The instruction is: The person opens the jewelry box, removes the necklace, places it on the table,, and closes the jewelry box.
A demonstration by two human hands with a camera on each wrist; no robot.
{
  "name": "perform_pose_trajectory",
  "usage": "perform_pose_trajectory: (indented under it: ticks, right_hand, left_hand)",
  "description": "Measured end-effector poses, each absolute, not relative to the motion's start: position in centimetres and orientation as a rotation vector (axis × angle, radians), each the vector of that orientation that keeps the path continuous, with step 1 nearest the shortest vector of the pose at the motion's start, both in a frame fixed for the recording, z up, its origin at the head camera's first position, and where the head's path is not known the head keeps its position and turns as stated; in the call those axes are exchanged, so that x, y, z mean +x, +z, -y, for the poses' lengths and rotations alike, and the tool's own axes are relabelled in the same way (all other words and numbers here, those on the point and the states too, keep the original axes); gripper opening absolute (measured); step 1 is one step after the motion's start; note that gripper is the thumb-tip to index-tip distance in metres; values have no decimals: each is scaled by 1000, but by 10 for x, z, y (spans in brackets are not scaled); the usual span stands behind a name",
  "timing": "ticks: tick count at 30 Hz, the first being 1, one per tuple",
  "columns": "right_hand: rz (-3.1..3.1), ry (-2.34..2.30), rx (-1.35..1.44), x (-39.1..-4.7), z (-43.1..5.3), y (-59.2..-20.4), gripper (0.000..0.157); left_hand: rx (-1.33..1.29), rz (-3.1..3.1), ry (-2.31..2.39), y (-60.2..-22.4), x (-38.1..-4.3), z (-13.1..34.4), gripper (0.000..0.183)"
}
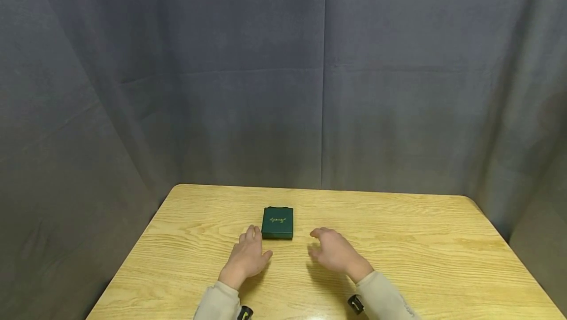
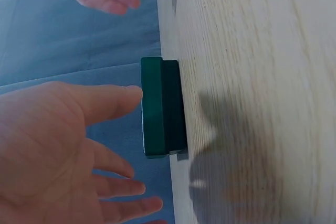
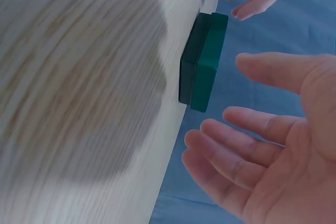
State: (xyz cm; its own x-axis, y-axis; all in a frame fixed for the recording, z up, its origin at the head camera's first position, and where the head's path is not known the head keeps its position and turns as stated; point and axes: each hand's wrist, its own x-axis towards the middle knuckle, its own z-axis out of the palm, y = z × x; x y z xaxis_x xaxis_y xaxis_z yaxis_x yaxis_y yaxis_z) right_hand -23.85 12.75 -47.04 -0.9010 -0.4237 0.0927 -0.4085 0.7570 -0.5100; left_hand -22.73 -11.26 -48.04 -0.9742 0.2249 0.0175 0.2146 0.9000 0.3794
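A small dark green jewelry box (image 1: 277,222) with gold lettering on its lid lies on the wooden table, lid on. My left hand (image 1: 248,255) reaches forward at the box's near left corner, fingers extended and thumb spread, holding nothing. In the left wrist view the box (image 2: 153,107) shows its lid edge and lower base just beyond the thumb. To the right of the box, with a gap between, my right hand (image 1: 333,250) hovers over the table with relaxed fingers. The right wrist view shows that palm empty, facing toward the box (image 3: 206,61).
The light wood-grain table (image 1: 421,241) has rounded far corners. Grey curtains (image 1: 248,88) hang behind it and along both sides. A black strap device (image 1: 356,304) sits at the right sleeve, and another (image 1: 245,313) at the left.
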Motion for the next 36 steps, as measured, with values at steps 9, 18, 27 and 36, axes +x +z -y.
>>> perform_pose_trajectory:
  ticks: [9, 18, 27, 36]
  right_hand:
    - [-2918, -773, -739, -244, -112, -470, 43]
    - [-2933, -744, -779, -250, -101, -470, 44]
    - [-2916, -743, -841, -257, -90, -477, 44]
    - [-2911, -714, -821, -266, -83, -477, 44]
  left_hand:
    - [362, -3010, 597, -480, -229, 113, 70]
    - [345, -3010, 599, -480, -233, 111, 70]
    - [343, -2992, 593, -482, -235, 113, 71]
    - [388, -2990, 537, -483, -245, 109, 70]
